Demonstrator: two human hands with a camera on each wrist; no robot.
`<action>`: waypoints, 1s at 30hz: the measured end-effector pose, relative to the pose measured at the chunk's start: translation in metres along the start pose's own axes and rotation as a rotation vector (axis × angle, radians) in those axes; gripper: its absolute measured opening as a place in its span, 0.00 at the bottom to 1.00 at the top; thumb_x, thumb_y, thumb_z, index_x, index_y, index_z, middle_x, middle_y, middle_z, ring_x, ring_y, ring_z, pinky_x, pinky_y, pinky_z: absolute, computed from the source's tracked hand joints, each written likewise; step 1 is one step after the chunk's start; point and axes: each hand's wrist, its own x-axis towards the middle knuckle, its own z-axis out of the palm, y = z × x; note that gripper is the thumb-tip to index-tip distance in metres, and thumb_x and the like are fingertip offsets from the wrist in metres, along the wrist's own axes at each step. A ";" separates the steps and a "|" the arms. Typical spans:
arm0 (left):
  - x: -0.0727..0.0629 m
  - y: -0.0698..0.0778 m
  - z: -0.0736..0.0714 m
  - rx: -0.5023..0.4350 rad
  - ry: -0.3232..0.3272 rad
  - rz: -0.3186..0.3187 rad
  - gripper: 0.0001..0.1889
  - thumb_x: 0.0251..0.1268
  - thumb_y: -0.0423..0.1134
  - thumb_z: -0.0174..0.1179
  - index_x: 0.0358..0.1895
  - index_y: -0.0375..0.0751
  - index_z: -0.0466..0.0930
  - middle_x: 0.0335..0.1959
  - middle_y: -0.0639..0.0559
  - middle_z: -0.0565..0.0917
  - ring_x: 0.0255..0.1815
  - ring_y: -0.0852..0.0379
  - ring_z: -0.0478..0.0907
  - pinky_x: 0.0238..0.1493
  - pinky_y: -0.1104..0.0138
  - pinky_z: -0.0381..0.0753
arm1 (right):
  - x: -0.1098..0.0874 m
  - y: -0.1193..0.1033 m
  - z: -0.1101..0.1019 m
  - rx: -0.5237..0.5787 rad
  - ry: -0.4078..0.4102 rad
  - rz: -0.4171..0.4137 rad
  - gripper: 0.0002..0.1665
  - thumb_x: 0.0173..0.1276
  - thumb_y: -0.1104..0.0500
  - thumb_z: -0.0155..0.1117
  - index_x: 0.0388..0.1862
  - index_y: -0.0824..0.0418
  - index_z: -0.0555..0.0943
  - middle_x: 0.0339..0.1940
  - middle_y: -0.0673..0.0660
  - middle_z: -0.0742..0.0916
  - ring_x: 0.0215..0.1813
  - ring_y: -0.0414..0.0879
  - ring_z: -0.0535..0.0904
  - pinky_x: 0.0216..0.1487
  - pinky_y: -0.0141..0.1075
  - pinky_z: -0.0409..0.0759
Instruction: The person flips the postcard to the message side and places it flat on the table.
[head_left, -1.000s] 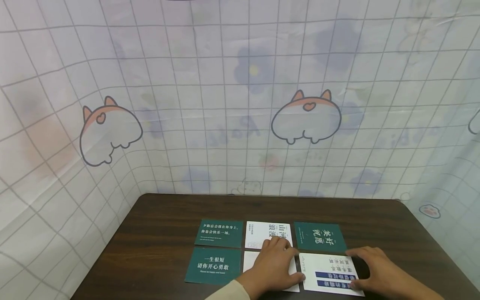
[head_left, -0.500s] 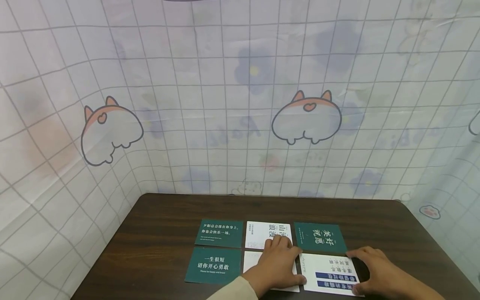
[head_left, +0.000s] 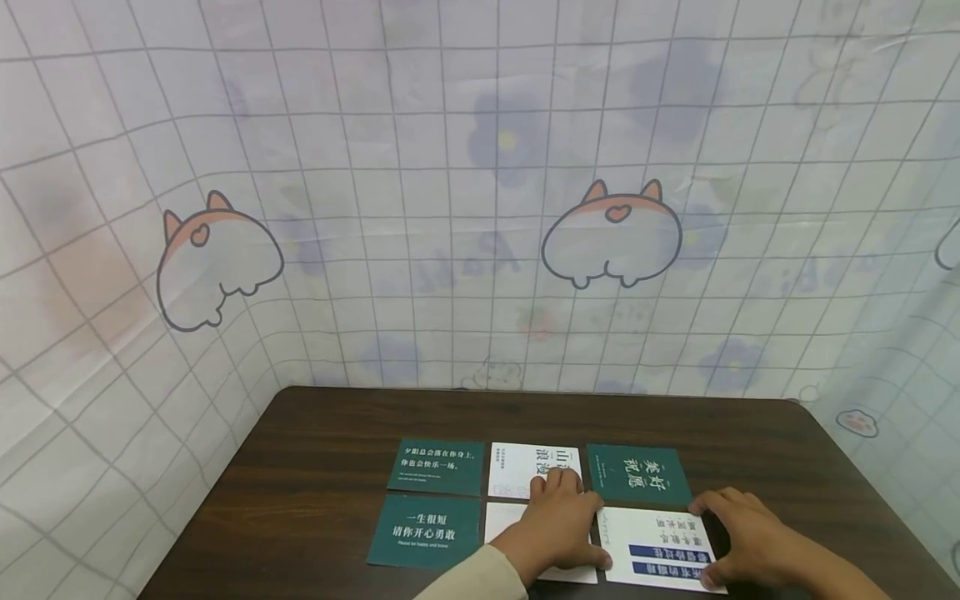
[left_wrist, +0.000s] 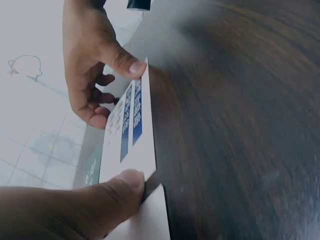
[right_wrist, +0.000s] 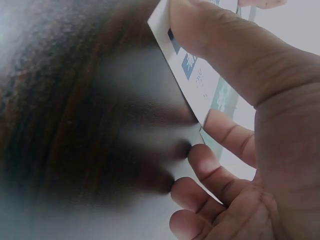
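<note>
A white printed card (head_left: 648, 533) with two dark blue bands lies on the table at the front right of two rows of cards. My left hand (head_left: 555, 529) is at its left edge, thumb on the near corner and index finger by the far corner. My right hand (head_left: 750, 537) holds the right edge between thumb and index finger. In the left wrist view the right thumb presses the card (left_wrist: 132, 130) near a corner. Beneath my left hand is another white card (head_left: 501, 521), partly hidden. In the right wrist view the other right fingers (right_wrist: 202, 160) are bent below the card.
Two green cards, one behind (head_left: 435, 467) and one in front (head_left: 423, 532), lie at the left. Behind my hands are a white card (head_left: 517, 471) and a green card (head_left: 637, 473). The dark wooden table (head_left: 315, 425) meets a white gridded curtain (head_left: 450, 208).
My left hand has shifted very slightly to the right, its thumb now against the banded card's left edge. The right hand and the cards stay almost in place.
</note>
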 end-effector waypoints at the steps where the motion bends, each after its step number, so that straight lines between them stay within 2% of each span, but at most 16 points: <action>1: 0.000 0.001 0.000 0.001 0.000 0.000 0.35 0.45 0.69 0.76 0.58 0.61 0.84 0.41 0.60 0.68 0.47 0.59 0.59 0.47 0.58 0.60 | 0.000 0.000 0.000 0.002 -0.001 -0.008 0.47 0.36 0.43 0.90 0.55 0.55 0.79 0.56 0.61 0.81 0.57 0.63 0.74 0.57 0.66 0.71; 8: -0.001 0.003 -0.002 -0.021 -0.013 -0.020 0.36 0.44 0.67 0.78 0.59 0.58 0.84 0.43 0.59 0.69 0.47 0.59 0.59 0.47 0.58 0.61 | 0.001 -0.002 -0.001 -0.003 -0.023 0.004 0.46 0.36 0.43 0.90 0.54 0.54 0.78 0.55 0.59 0.81 0.55 0.60 0.74 0.56 0.68 0.70; 16: 0.001 0.005 -0.003 -0.032 -0.016 -0.033 0.34 0.43 0.66 0.79 0.55 0.58 0.82 0.45 0.58 0.70 0.50 0.58 0.61 0.51 0.57 0.63 | 0.002 -0.002 -0.001 -0.021 0.000 -0.009 0.46 0.34 0.42 0.91 0.53 0.52 0.77 0.54 0.57 0.81 0.54 0.58 0.75 0.55 0.67 0.71; 20: -0.001 0.004 -0.001 -0.047 0.006 -0.039 0.36 0.43 0.66 0.79 0.56 0.59 0.80 0.46 0.59 0.71 0.50 0.59 0.61 0.51 0.58 0.64 | 0.002 -0.002 -0.001 -0.018 0.002 -0.002 0.46 0.34 0.43 0.91 0.53 0.52 0.77 0.54 0.57 0.81 0.53 0.58 0.75 0.56 0.66 0.71; 25: -0.003 0.003 0.002 -0.048 0.047 -0.014 0.37 0.44 0.66 0.78 0.58 0.59 0.79 0.47 0.59 0.72 0.49 0.59 0.62 0.50 0.59 0.65 | -0.001 0.000 0.001 -0.011 0.012 -0.002 0.47 0.34 0.43 0.91 0.53 0.53 0.76 0.52 0.57 0.81 0.51 0.57 0.75 0.55 0.66 0.72; 30: -0.006 0.002 0.003 -0.057 0.090 0.027 0.38 0.45 0.65 0.79 0.60 0.57 0.77 0.48 0.61 0.73 0.49 0.61 0.62 0.50 0.60 0.65 | -0.003 0.003 0.001 0.057 0.002 0.001 0.49 0.34 0.44 0.91 0.54 0.56 0.75 0.49 0.56 0.81 0.51 0.57 0.74 0.54 0.65 0.73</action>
